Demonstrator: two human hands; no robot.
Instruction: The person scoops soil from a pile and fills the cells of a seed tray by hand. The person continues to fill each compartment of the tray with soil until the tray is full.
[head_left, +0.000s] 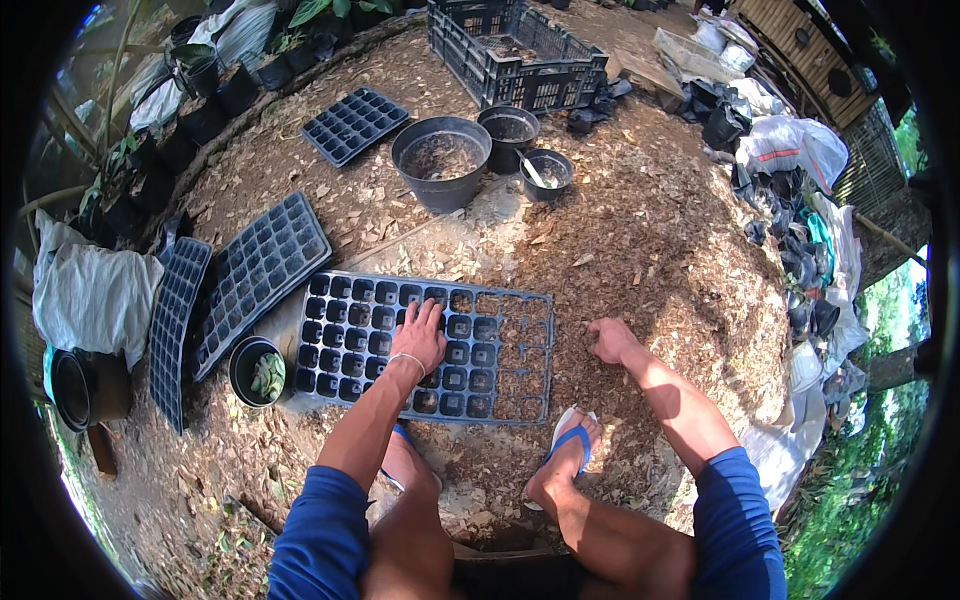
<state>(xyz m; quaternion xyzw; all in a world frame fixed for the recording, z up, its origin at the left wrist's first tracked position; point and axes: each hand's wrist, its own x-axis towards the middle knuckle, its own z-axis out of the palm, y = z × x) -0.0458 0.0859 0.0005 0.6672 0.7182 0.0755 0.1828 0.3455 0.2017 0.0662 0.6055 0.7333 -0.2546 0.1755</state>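
A black plastic seedling tray (427, 346) lies flat on the ground before me. Brown growing medium fills the cells at its right end, while those in the middle and at the left look mostly unfilled. My left hand (420, 335) rests on the tray's middle cells, fingers spread a little, holding nothing that shows. To the right of the tray, my right hand (613, 341) touches the loose brown growing medium (675, 262) with its fingers curled; whether some is held in them is hidden. By the tray's left edge stands a black pot (257, 371) with cut green leaf pieces inside.
Two more seedling trays (262, 274) (178, 330) lean at the left, and a smaller one (355, 125) lies farther back. Beyond the main tray stand a large black pot (442, 161), two smaller pots and a black crate (517, 64). Sacks (795, 146) line the right side.
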